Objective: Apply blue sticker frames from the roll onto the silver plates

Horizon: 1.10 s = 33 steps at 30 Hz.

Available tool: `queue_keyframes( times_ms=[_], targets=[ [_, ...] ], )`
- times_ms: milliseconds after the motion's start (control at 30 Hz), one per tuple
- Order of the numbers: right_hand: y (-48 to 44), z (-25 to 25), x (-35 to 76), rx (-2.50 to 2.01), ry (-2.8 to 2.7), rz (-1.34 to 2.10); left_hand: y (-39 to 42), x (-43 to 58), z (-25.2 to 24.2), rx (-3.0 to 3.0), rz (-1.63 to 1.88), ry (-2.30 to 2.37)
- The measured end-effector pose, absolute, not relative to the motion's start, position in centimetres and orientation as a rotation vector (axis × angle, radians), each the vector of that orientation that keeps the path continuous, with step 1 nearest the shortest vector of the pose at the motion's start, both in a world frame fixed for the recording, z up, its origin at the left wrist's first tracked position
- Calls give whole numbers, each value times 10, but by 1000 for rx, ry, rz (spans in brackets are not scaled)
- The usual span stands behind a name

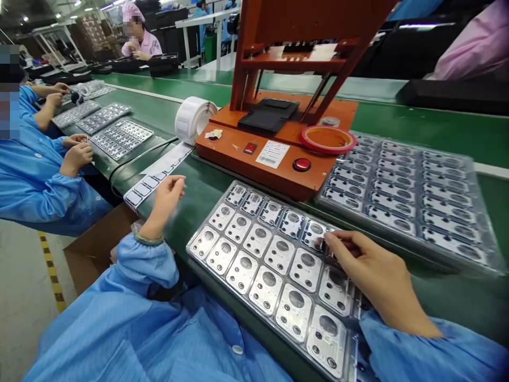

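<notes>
My right hand pinches narrowly on a small piece, too small to make out, at a metal plate in the top row of a clear plastic tray. The plate looks thin, light and stiff, best taken by its edges. My left hand curls loosely, its hold unclear.

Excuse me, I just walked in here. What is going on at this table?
A person in a blue gown sits at a green bench. Their right hand pinches at a metal plate in the far row of a clear tray. Their left hand is raised beside the tray. The far-row plates carry dark-edged labels, but the nearer plates look bare. A label strip lies near the left hand. Nearby, a co-worker's hands are beside another tray.
</notes>
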State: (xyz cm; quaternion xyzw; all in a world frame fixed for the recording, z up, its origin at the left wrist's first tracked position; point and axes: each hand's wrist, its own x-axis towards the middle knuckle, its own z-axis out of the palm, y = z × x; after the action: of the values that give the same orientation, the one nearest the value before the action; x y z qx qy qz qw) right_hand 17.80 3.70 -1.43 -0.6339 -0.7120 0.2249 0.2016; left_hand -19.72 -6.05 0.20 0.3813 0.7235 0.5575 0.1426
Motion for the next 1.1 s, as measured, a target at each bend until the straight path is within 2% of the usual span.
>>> queue_keyframes(
  times_ms=[133, 333, 467, 767, 1100],
  targets=[
    [35, -11, 177, -1761, -2006, 636, -92, -245, -21, 914, 1605, 2571],
    [34, -6, 175, -1797, -2008, 641, -136, -285, -56, 575, 1352, 3061],
    [35, -8, 175, -1776, -2017, 635, -141, -295, -66, 578, 1139, 3148],
    [35, -12, 178, -1752, -2036, 625, -111, -305, -52, 683, 766, 3209],
    [35, -13, 179, -1740, -2063, 593, -100, -303, -47, 640, 700, 3156]
  ],
)
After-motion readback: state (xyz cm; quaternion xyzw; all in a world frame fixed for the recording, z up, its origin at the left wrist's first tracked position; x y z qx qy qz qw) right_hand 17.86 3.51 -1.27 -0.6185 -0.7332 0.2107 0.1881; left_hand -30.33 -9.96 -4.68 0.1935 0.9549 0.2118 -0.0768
